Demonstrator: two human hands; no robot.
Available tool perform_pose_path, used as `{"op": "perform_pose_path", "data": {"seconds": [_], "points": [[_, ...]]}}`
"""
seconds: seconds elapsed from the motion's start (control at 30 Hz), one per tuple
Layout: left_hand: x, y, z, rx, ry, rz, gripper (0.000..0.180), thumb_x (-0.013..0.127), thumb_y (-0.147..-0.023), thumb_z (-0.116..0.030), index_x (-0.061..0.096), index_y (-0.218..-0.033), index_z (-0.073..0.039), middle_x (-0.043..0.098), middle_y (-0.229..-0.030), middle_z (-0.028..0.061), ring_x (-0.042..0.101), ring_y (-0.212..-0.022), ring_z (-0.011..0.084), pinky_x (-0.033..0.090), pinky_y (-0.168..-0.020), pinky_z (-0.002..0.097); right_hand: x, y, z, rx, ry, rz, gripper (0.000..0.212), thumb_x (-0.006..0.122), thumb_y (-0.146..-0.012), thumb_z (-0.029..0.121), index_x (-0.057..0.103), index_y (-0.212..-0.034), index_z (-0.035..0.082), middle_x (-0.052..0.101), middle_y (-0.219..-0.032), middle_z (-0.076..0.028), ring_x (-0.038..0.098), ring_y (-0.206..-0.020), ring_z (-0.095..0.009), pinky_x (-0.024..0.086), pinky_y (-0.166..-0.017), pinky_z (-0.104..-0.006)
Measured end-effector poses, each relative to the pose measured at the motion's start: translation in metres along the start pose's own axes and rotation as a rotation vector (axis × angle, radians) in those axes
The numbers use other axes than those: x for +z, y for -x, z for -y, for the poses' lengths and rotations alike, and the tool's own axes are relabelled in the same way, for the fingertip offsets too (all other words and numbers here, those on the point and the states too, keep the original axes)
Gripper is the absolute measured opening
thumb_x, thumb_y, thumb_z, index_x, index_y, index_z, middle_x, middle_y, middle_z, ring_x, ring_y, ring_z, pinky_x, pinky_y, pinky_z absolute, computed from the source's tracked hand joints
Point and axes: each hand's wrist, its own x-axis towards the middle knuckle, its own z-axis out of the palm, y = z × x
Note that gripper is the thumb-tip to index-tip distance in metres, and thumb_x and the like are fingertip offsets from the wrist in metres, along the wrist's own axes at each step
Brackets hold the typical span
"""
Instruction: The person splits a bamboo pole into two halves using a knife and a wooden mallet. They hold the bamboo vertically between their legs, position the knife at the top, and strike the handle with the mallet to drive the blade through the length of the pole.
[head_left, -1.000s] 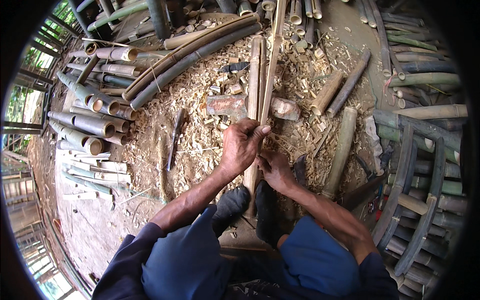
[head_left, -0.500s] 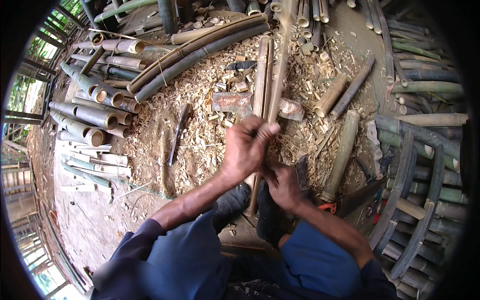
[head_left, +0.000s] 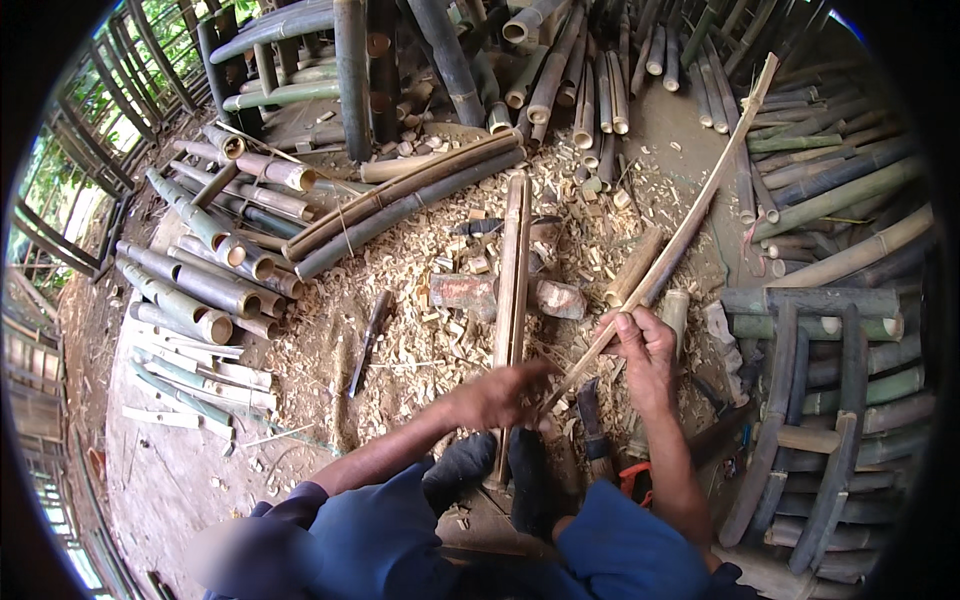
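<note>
Swung rightward, the bamboo strip [head_left: 701, 205] is pinched by the closed right hand [head_left: 648, 350] and could slip if loosened, the blurred left hand [head_left: 505, 396] showing no discernible grip.

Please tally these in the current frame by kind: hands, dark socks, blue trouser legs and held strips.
Hands: 2 (left hand, right hand)
Dark socks: 2
Blue trouser legs: 2
Held strip: 1
Total: 7
</note>
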Motion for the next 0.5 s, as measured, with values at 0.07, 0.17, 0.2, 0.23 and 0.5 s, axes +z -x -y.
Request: {"op": "perform_pose_path", "data": {"seconds": [0.07,0.17,0.2,0.23,0.5], "points": [[0.01,0.001,0.009,0.024,0.011,0.107,0.052,0.078,-0.091,-0.021,0.059,-0.133,0.001,0.072,-0.111,0.0178,0.071,-0.103,0.0272,0.058,-0.094,0.0398,0.001,-0.005,-0.001,0.009,0.086,-0.013,0.029,0.056,-0.109,0.022,0.069,-0.102,-0.003,0.07,-0.088,-0.008,0.067,-0.083,-0.014,0.056,-0.076,-0.0294],[0.034,-0.01,0.035,0.174,0.179,0.045,0.015,0.073,-0.088,-0.005,0.066,-0.101,0.001,0.066,-0.082,0.0048,0.064,-0.075,0.0181,0.054,-0.072,0.0376,0.002,-0.007,-0.001,0.035,0.174,0.103,0.03,0.056,-0.108,0.024,0.069,-0.106,-0.003,0.07,-0.088,-0.009,0.066,-0.086,-0.014,0.052,-0.079,-0.0303],[0.038,-0.013,0.023,0.176,0.311,0.016,0.011,0.073,-0.09,-0.005,0.065,-0.097,-0.001,0.063,-0.079,0.0025,0.062,-0.073,0.0145,0.051,-0.067,0.0357,0.006,-0.007,0.006,0.043,0.166,0.122,0.031,0.056,-0.108,0.025,0.068,-0.113,-0.003,0.071,-0.092,-0.009,0.066,-0.09,-0.014,0.052,-0.082,-0.0303],[0.04,-0.01,0.013,0.178,0.316,-0.039,0.009,0.073,-0.092,-0.005,0.066,-0.096,-0.002,0.062,-0.079,0.0017,0.06,-0.07,0.0123,0.05,-0.065,0.0338,0.011,-0.007,0.007,0.052,0.158,0.142,0.033,0.056,-0.108,0.026,0.067,-0.119,-0.003,0.071,-0.097,-0.01,0.066,-0.093,-0.015,0.052,-0.084,-0.0303],[-0.08,0.009,-0.011,0.089,0.464,-0.683,0.016,0.064,-0.099,-0.009,0.069,-0.11,0.002,0.074,-0.093,0.0142,0.074,-0.081,0.0223,0.065,-0.075,0.0355,-0.036,-0.002,-0.035,0.238,0.206,0.132,0.04,0.058,-0.107,0.027,0.059,-0.138,0.0,0.068,-0.11,-0.011,0.064,-0.098,-0.017,0.052,-0.088,-0.0307]]}}
